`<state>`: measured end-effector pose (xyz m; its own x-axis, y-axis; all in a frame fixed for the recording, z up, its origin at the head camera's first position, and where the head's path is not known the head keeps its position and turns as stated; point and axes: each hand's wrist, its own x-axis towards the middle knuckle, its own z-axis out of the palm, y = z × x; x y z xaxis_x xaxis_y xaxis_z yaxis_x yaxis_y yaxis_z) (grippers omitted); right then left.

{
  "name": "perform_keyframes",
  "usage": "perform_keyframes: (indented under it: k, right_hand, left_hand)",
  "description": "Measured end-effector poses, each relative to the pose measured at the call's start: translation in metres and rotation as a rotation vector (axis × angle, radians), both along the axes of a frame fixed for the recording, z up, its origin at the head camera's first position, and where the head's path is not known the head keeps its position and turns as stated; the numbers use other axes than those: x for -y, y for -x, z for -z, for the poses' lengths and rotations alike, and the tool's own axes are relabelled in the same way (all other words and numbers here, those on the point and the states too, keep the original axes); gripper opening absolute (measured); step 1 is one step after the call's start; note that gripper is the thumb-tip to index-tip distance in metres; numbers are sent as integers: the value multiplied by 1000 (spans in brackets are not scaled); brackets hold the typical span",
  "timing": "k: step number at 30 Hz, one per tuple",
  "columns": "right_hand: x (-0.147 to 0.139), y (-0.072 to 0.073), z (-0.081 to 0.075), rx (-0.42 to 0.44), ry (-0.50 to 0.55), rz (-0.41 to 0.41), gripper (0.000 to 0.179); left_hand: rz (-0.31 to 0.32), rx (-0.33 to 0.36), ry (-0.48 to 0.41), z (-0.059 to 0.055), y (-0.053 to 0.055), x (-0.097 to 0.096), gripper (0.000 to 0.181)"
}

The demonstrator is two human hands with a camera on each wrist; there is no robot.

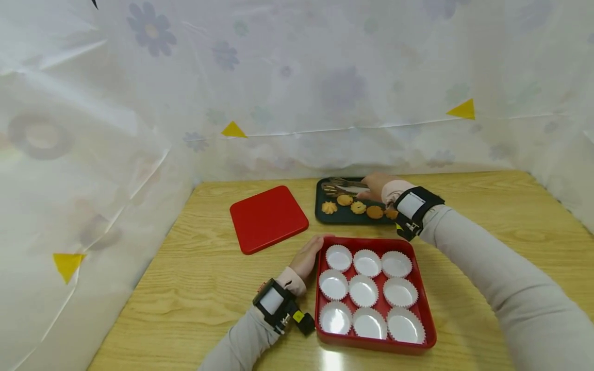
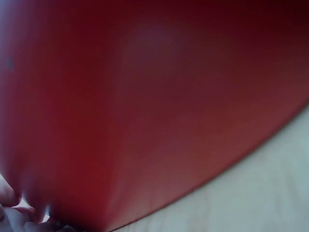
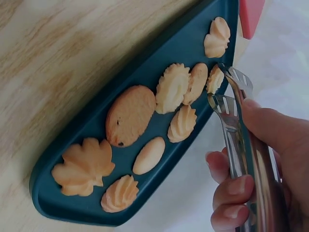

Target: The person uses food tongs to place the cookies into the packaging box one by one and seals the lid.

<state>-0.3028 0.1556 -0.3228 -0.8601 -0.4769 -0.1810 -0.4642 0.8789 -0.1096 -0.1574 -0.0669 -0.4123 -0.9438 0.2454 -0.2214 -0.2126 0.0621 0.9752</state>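
Observation:
My right hand [image 1: 374, 185] grips metal serving tongs [image 3: 258, 179] over the dark green tray [image 1: 321, 206]. In the right wrist view, the slotted tips of the tongs stand right at a small ridged cookie [image 3: 215, 79] near the tray's edge; I cannot tell whether they pinch it. Other cookies [image 3: 130, 116], round, oval and flower-shaped, lie on the tray. My left hand [image 1: 307, 257] rests against the left side of a red box [image 1: 376, 346], near its far corner. White paper cups [image 1: 363, 291] fill the box in rows, all without contents.
A red square lid [image 1: 269, 217] lies flat on the wooden table [image 1: 199, 288], left of the tray. Behind the tray rises a pale flowered sheet [image 1: 297, 93] with yellow triangles on it. The red box sits close in front of the tray.

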Motion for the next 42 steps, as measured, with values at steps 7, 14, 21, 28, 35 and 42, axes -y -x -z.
perform_keyframes:
  k: [7, 14, 21, 28, 35, 42]
  right_hand:
    - [-11, -6, -9, -81, 38, -60, 46]
    - [-24, -19, -15, -156, 85, -114, 43]
    - [-36, -44, -22, -162, 122, -104, 45]
    - [-45, -77, -27, -201, 119, -127, 53]
    - [-55, -100, -28, -243, 164, -145, 49]
    - [-66, -130, -23, -319, 163, -166, 49]
  left_hand:
    - [-14, 10, 13, 0, 0, 0, 41]
    - [-3, -17, 33, -3, -3, 2, 43]
    - [-8, 16, 22, -1, -2, 1, 42]
    - [-5, 26, 18, -2, -1, 2, 41]
    - [-13, 19, 21, -2, -1, 2, 41]
    - [-16, 16, 29, 0, -1, 1, 42]
